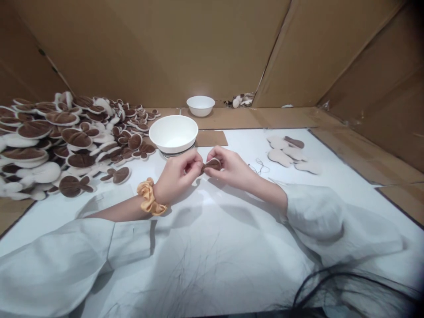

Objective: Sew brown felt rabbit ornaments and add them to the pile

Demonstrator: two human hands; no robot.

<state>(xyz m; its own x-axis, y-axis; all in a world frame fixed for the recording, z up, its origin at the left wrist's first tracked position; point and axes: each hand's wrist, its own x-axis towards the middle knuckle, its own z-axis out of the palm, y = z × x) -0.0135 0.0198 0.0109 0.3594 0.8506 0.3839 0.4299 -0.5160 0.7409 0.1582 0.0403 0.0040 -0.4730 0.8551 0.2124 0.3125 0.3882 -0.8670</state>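
Between my two hands, over the middle of the white tabletop, is a small brown plush piece with a pale edge (213, 164). My left hand (180, 171), with a yellow scrunchie (151, 197) at the wrist, pinches its left end. The fingers of my right hand (228, 168) are closed around its right part. Fingertips cover much of the piece, so its full shape is hidden. A large white bowl (173, 132) stands just behind my left hand. Thin dark thread (260, 167) lies on the table by my right wrist.
A big heap of brown and white bunny-shaped plush pieces (77, 137) fills the left side. Several flat pale pieces (281, 157) and a brown one (294, 141) lie at right. A smaller white bowl (200, 106) sits at the back by the cardboard wall (165, 53).
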